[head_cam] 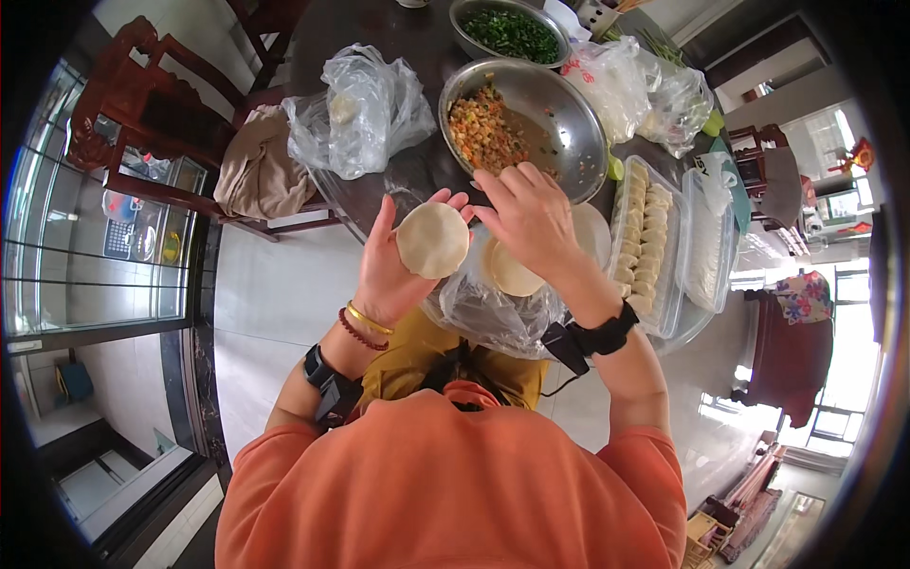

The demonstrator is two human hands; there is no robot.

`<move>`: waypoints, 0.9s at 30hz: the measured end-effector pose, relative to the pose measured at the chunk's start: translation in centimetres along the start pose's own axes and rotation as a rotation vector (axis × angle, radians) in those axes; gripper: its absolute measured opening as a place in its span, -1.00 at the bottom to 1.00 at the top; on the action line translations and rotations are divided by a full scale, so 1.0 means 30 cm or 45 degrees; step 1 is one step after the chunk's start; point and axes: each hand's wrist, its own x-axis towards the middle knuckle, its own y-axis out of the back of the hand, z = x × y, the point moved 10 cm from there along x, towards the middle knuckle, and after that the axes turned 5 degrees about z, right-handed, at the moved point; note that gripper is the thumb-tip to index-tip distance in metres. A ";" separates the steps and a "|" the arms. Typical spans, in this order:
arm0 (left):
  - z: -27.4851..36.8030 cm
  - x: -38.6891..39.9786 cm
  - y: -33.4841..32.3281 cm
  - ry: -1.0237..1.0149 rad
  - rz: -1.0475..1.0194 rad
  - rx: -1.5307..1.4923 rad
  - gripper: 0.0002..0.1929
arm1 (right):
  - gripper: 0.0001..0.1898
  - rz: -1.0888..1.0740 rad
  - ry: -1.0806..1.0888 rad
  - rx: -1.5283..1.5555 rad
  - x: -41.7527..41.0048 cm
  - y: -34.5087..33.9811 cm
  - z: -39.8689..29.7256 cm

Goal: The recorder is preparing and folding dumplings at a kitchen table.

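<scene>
On the upturned palm of my left hand (pixel 391 274) rests a round dough wrapper (pixel 433 240), flat and bare. My right hand (pixel 530 217) hovers palm down by the near rim of a steel bowl (pixel 569 128), thumb apart from the bent fingers, with nothing visible in it. Chopped orange and green filling (pixel 483 124) lies along the bowl's left side. Under my right hand, more round wrappers (pixel 515 274) lie on a clear plastic bag (pixel 490 306), partly covered by the hand.
To the right stands a plastic container (pixel 668 242) with rows of folded dumplings, beside another clear container (pixel 707 249). Chopped greens fill a smaller bowl (pixel 508 32) behind. Plastic bags (pixel 362 107) lie at the left. A wooden chair (pixel 163 107) stands beyond the table's left edge.
</scene>
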 end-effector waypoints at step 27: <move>0.032 0.079 -0.045 0.043 -0.082 0.024 -0.32 | -0.81 0.153 -0.562 0.512 -0.025 0.039 0.236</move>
